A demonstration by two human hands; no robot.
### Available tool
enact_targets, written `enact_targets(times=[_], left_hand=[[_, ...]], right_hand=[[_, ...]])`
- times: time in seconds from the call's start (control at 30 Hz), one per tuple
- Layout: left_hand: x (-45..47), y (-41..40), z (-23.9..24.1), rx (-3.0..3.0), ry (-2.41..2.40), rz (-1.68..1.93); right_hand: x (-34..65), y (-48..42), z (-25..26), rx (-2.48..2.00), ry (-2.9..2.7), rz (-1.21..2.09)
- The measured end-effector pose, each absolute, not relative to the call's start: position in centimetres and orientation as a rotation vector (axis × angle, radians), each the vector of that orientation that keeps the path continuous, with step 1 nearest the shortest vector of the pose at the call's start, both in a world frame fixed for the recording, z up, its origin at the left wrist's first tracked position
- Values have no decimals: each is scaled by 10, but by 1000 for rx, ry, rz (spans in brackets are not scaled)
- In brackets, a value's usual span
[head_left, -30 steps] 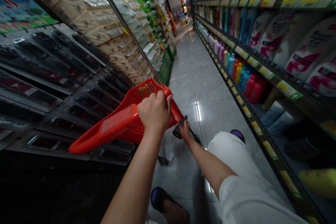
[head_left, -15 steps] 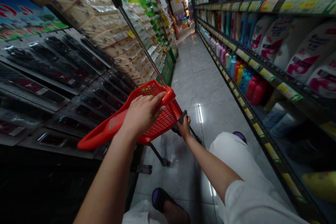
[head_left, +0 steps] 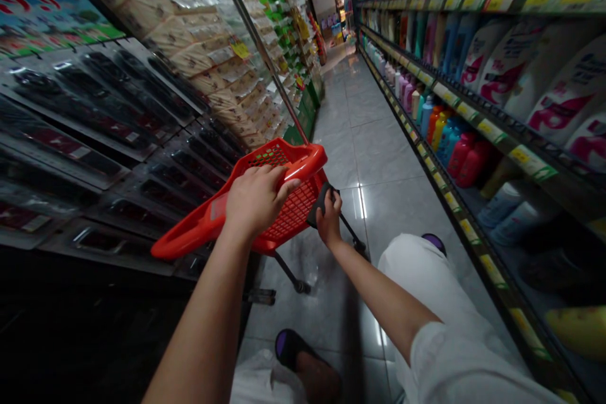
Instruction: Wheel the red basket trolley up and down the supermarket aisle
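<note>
A small red plastic shopping cart (head_left: 284,224) stands tilted in view before me, with a thin pole (head_left: 269,63) rising from its far corner. My left hand (head_left: 255,199) rests over the cart's red handle, its fingers curled across the top and the thumb on the near side. Beside the basket's right wall, my right hand (head_left: 330,218) grips a dark grey block-like object (head_left: 318,203). Whether that object is fastened to the cart, I cannot tell.
Shelves of shampoo bottles (head_left: 506,63) line the right side. At left hang packaged dark items (head_left: 99,101), with stacked tan packs (head_left: 199,44) behind. A grey tiled floor (head_left: 379,139) runs along the aisle. My slippered foot (head_left: 291,347) is close to the cart's wheels.
The cart has shifted slightly to the right with my left hand on it. My right hand has turned and risen a little, and the dark object has swung nearer the basket wall.
</note>
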State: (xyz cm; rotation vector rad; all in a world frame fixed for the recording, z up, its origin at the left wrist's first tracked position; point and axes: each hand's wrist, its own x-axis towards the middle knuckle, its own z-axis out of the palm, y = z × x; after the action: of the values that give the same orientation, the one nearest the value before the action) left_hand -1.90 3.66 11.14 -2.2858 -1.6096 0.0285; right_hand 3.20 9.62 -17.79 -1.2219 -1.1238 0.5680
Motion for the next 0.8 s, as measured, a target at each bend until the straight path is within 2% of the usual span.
enact_targets(times=[0.2,0.3,0.43,0.5,0.7,0.8], left_hand=[[4,35,109,-2233,-1627,31],[17,35,108,-2215,-1644,6],[27,34,108,-2210,-1660,-2],[29,34,109,-2207,-1670,10],[39,38,109,-2163,-1739,15],[46,45,107,-2158,-1771,-13]], right_hand=[[29,102,-128,-991,-1325,342],[27,104,-151,-1064,-1311,368],[24,98,-208,-1302,-1124,582],[23,96,-219,-1370,-1019,658],[25,112,-176,-1154,-1195,467],[27,119,-181,-1172,-1208,501]])
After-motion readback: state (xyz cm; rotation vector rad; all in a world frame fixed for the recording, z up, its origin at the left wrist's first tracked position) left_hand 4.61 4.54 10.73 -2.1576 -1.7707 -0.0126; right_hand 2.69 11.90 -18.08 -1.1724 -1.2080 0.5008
